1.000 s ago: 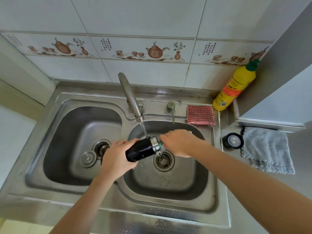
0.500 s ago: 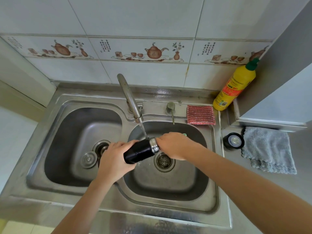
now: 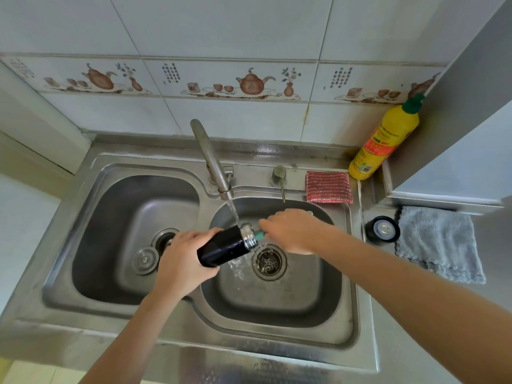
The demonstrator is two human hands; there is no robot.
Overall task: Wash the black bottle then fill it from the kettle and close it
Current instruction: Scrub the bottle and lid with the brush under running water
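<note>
I've got the left hand (image 3: 181, 261) wrapped round the black bottle (image 3: 224, 246), tilted over the right basin of the sink (image 3: 343, 322), its steel neck under the tap (image 3: 212, 159) stream. The right hand (image 3: 293, 231) curls round a green brush handle (image 3: 260, 235) entering the mouth. Basin walls sit close around; the bottle's cap (image 3: 382, 230) and a grey cloth (image 3: 437, 242) lie on the counter to the right.

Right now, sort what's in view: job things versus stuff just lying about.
In use: black cylindrical bottle in left hand; teal brush in right hand; steel tap; round black lid.

Lying about: yellow plastic detergent bottle; red scouring pad; grey cloth.
</note>
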